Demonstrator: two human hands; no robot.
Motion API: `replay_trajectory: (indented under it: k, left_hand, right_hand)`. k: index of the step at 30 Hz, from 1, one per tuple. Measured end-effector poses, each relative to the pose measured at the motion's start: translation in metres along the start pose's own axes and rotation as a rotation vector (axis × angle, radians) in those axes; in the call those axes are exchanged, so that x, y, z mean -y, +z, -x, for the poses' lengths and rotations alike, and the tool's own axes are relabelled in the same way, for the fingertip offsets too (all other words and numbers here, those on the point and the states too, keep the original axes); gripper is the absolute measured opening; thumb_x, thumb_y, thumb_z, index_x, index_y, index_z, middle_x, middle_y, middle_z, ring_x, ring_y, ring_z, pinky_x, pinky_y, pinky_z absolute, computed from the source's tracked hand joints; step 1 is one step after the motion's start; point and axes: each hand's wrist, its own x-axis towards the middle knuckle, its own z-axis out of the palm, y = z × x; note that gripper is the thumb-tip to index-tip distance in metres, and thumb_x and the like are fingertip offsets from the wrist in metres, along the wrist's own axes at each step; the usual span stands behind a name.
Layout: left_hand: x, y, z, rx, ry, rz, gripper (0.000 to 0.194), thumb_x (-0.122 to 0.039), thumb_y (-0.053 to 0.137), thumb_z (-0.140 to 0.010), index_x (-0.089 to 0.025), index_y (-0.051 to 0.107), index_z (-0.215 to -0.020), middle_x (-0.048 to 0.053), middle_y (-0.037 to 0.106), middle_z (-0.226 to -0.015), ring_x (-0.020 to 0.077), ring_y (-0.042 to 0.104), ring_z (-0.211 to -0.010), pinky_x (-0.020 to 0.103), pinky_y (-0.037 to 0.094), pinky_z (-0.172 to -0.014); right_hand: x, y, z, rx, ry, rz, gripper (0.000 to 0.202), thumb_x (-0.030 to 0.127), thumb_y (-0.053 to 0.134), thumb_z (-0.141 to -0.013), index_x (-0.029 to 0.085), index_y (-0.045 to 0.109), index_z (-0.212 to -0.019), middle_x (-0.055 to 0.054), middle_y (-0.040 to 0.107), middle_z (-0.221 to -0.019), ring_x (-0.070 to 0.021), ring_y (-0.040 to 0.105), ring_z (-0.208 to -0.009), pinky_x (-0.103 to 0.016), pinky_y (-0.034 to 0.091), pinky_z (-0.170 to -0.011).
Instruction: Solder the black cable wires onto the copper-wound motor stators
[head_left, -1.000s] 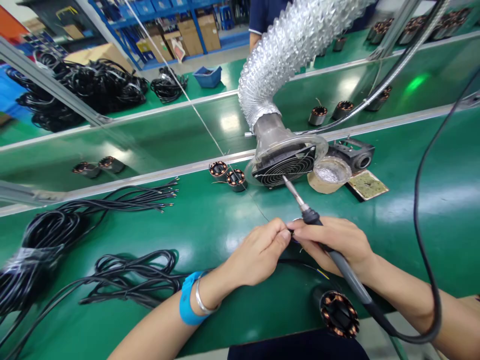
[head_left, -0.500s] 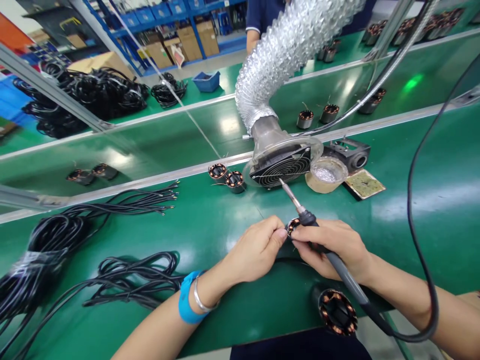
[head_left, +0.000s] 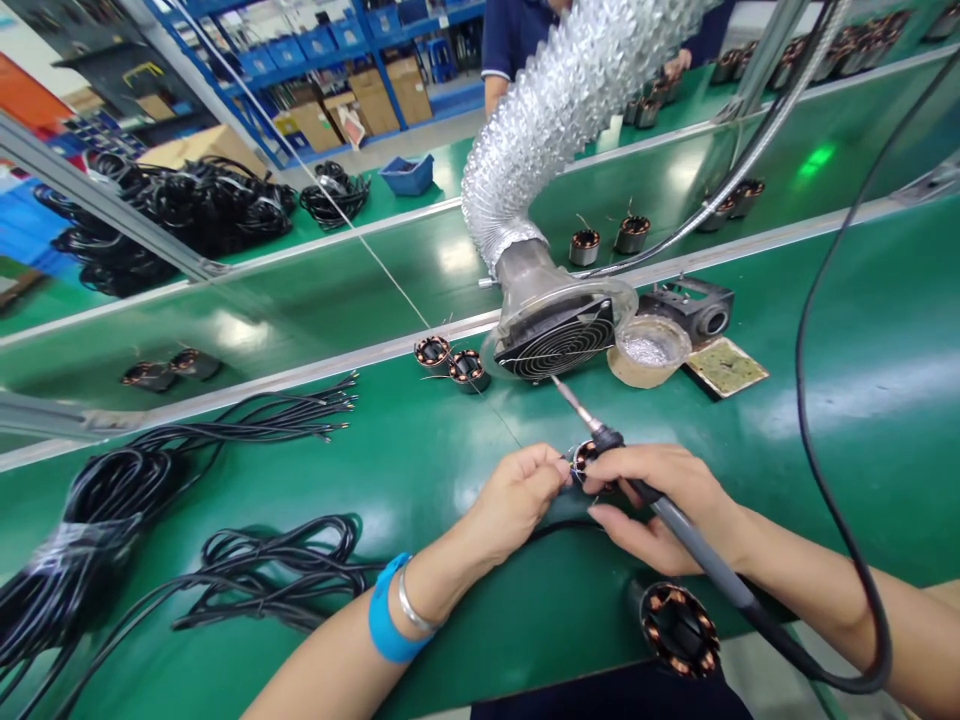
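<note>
My right hand (head_left: 671,505) grips a soldering iron (head_left: 701,550), its metal tip pointing away toward the fan. Beneath the iron is a small motor stator (head_left: 583,457) with copper windings, which the right fingertips touch; the hand partly hides it. At its left side my left hand (head_left: 514,500) is closed in a pinch on thin wires, their ends hidden by the fingers. A black cable (head_left: 562,527) runs under both hands. Close to the table's front edge stands another copper-wound stator (head_left: 679,630).
Beyond the hands stands a fume extractor fan (head_left: 559,345) with a silver duct (head_left: 510,170). Right of it are a tub of solder (head_left: 649,352) and a sponge tray (head_left: 726,368). Two stators (head_left: 450,362) sit left. Black cable bundles (head_left: 112,490) cover the left side. A co-worker (head_left: 517,40) is across the bench.
The soldering iron's tip has dropped slightly, below the fan grille. My right lower fingers have spread a little away from the stator. The camera view has shifted slightly.
</note>
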Motion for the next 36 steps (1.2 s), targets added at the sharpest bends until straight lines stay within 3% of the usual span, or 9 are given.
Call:
replay_trajectory:
  k: [6,11,15,19,22,27,36]
  left_hand:
    - [0.004,0.003,0.0,-0.083,0.049,-0.02,0.037,-0.051,0.066,-0.078,-0.019,0.049,-0.072,-0.011,0.029,-0.051,0.0061,0.021,-0.048,0.024,0.016,-0.048]
    - [0.008,0.007,0.0,-0.149,0.086,-0.021,0.037,-0.053,0.063,-0.08,-0.02,0.049,-0.072,-0.011,0.027,-0.052,0.0066,0.019,-0.048,0.023,0.017,-0.048]
    - [0.011,0.009,0.001,-0.149,0.106,-0.056,0.037,-0.054,0.062,-0.082,-0.02,0.049,-0.073,-0.011,0.028,-0.052,0.007,0.021,-0.049,0.023,0.018,-0.049]
    - [0.013,0.009,0.001,-0.161,0.121,-0.07,0.037,-0.052,0.062,-0.083,-0.019,0.05,-0.073,-0.01,0.03,-0.053,0.0072,0.023,-0.05,0.023,0.02,-0.05]
    - [0.014,0.008,0.002,-0.163,0.118,-0.071,0.034,-0.049,0.061,-0.085,-0.019,0.05,-0.072,-0.01,0.029,-0.054,0.0075,0.023,-0.051,0.023,0.02,-0.05]
    - [0.015,0.007,0.003,-0.155,0.124,-0.121,0.026,-0.042,0.055,-0.088,-0.019,0.053,-0.075,-0.009,0.03,-0.055,0.0083,0.024,-0.051,0.024,0.021,-0.051]
    - [0.013,0.008,0.003,-0.161,0.144,-0.179,0.024,-0.039,0.05,-0.089,-0.019,0.051,-0.076,-0.009,0.032,-0.057,0.0084,0.025,-0.052,0.025,0.022,-0.052]
  right_hand:
    - [-0.011,0.014,0.006,-0.158,0.038,0.167,0.023,0.007,0.063,-0.091,0.02,0.059,-0.109,-0.002,0.072,-0.088,-0.0125,0.069,-0.07,-0.022,0.058,-0.067]
    - [-0.014,0.012,0.008,-0.117,0.025,0.137,0.02,0.011,0.065,-0.094,0.021,0.06,-0.11,-0.002,0.074,-0.094,-0.013,0.071,-0.076,-0.022,0.06,-0.072]
    - [-0.01,0.002,0.006,-0.083,-0.005,0.133,0.028,0.01,0.067,-0.091,0.02,0.061,-0.117,-0.004,0.075,-0.099,-0.0133,0.072,-0.077,-0.023,0.062,-0.072]
    - [0.004,-0.019,0.001,-0.109,0.028,0.186,0.038,0.005,0.058,-0.095,0.024,0.06,-0.128,0.0,0.076,-0.094,-0.0126,0.072,-0.074,-0.023,0.061,-0.07]
    - [0.021,-0.036,0.001,-0.135,0.082,0.196,0.045,0.012,0.057,-0.097,0.025,0.057,-0.139,-0.002,0.075,-0.092,-0.0158,0.07,-0.07,-0.028,0.06,-0.062]
    - [0.036,-0.044,0.013,-0.107,0.129,0.114,0.032,0.016,0.057,-0.092,0.023,0.068,-0.121,-0.004,0.068,-0.077,-0.0209,0.066,-0.065,-0.034,0.052,-0.051]
    - [0.032,-0.036,0.015,-0.099,0.162,0.02,0.025,0.01,0.056,-0.086,0.019,0.066,-0.106,-0.002,0.063,-0.072,-0.015,0.058,-0.056,-0.029,0.045,-0.047]
